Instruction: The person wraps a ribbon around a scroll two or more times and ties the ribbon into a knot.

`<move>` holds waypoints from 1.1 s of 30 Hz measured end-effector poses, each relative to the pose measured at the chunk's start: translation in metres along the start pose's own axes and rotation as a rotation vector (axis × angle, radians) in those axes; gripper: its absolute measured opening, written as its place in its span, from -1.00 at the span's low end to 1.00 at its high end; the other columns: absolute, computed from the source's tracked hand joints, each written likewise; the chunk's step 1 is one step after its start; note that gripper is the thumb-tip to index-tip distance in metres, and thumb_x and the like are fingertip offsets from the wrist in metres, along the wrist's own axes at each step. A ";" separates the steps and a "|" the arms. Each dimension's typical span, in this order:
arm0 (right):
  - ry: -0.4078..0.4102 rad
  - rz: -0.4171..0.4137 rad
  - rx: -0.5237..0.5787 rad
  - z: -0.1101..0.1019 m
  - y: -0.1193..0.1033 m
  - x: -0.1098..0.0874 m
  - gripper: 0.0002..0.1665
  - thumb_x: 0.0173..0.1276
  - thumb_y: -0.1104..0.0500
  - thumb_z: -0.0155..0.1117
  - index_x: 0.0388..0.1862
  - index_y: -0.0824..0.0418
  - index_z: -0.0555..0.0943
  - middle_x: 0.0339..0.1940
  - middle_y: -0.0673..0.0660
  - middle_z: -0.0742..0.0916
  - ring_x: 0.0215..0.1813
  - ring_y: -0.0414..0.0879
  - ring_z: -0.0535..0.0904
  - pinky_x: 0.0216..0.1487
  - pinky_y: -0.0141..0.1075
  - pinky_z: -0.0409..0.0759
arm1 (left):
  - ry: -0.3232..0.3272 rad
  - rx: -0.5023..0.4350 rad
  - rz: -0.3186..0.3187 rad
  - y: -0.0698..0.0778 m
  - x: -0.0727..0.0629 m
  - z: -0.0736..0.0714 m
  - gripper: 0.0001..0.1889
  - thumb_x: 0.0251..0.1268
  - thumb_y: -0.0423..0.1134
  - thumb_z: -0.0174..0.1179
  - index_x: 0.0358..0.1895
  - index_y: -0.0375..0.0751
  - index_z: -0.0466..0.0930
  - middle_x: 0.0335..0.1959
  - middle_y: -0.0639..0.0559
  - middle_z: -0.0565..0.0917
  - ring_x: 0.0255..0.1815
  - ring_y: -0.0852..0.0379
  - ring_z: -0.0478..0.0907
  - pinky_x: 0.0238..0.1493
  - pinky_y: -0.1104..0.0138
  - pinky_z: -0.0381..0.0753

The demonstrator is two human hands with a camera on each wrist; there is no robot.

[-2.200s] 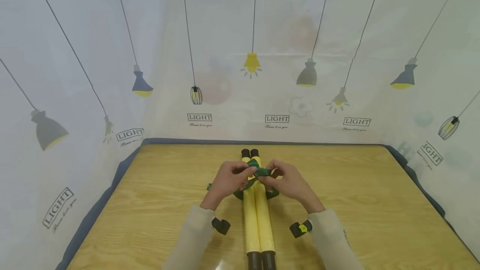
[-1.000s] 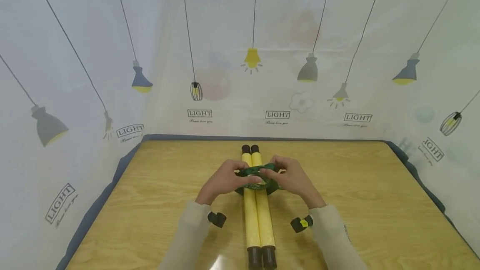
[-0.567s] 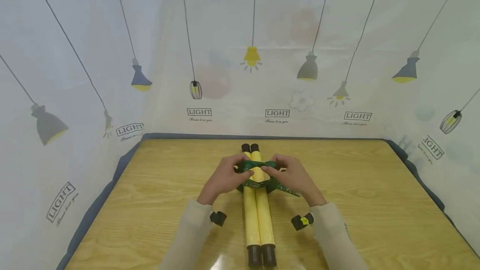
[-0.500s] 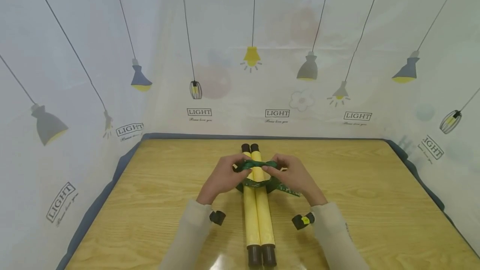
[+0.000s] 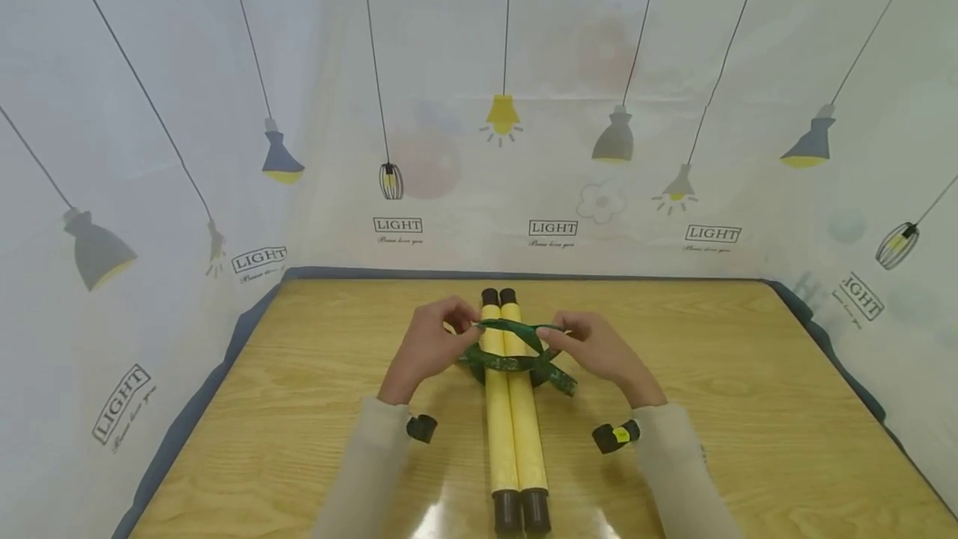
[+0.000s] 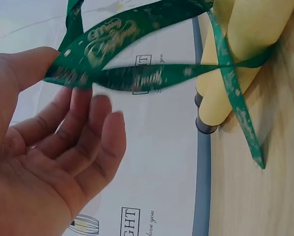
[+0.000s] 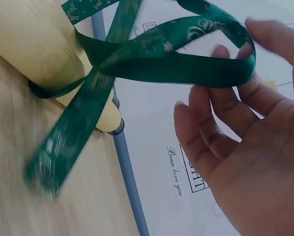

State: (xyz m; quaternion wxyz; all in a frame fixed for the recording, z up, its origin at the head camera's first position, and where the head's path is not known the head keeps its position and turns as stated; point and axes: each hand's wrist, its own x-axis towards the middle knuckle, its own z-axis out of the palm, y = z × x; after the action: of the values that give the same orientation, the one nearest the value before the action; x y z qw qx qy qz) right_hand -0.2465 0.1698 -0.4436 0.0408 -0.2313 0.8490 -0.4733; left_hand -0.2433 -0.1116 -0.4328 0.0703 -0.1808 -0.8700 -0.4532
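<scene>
The green ribbon (image 5: 511, 363) goes around two yellow tubes (image 5: 528, 439) at the lower centre of the head view, with loops raised above them. The left hand (image 5: 434, 339) pinches one loop between thumb and finger; the right hand (image 5: 599, 348) grips another, pulled apart probably so neither collapses. The tubes lie side by side, likely so one band circles both, on a wooden table (image 5: 299, 398); a lamp-printed sheet (image 5: 464, 40) fills the upper frame.
</scene>
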 end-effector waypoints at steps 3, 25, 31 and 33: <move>0.007 -0.005 0.017 -0.004 0.000 -0.001 -0.64 0.59 0.03 0.19 -0.40 0.20 0.60 -0.44 0.09 0.74 -0.28 -0.10 0.68 -0.13 -0.23 0.53 | -0.033 -0.048 -0.027 -0.002 0.000 -0.006 -0.93 0.41 -0.26 0.28 -0.16 0.01 0.72 -0.31 0.11 0.75 -0.26 0.12 0.67 -0.26 0.27 0.65; 0.090 0.068 0.002 -0.030 0.010 -0.015 -0.71 0.52 -0.09 0.28 -0.24 0.11 0.65 -0.49 0.02 0.57 -0.42 -0.15 0.40 -0.30 -0.27 0.41 | -0.199 -0.124 -0.081 -0.026 -0.007 -0.037 -0.73 0.46 0.10 0.24 -0.03 0.09 0.78 0.00 0.07 0.74 -0.05 -0.13 0.62 -0.07 0.18 0.58; 0.074 0.082 -0.040 -0.039 0.013 -0.019 -0.70 0.50 -0.10 0.29 -0.23 0.11 0.65 -0.41 0.03 0.63 -0.36 -0.10 0.46 -0.26 -0.25 0.44 | -0.182 -0.054 -0.067 -0.031 -0.011 -0.048 -0.73 0.47 0.08 0.23 -0.04 0.04 0.79 -0.02 0.02 0.75 -0.14 -0.06 0.62 -0.11 0.21 0.56; 0.078 0.085 -0.062 -0.043 0.015 -0.021 -0.70 0.50 -0.10 0.30 -0.25 0.10 0.64 -0.42 0.01 0.61 -0.38 -0.13 0.45 -0.27 -0.27 0.44 | -0.172 -0.036 -0.068 -0.032 -0.012 -0.051 -0.71 0.47 0.09 0.23 -0.03 0.03 0.79 -0.02 0.01 0.75 -0.20 0.02 0.58 -0.15 0.23 0.54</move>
State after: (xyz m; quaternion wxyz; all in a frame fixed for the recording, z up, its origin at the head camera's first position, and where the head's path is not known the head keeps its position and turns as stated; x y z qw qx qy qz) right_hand -0.2452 0.2193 -0.4357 0.0206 -0.1774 0.8733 -0.4533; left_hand -0.2464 -0.1728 -0.4314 -0.0235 -0.1908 -0.8702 -0.4537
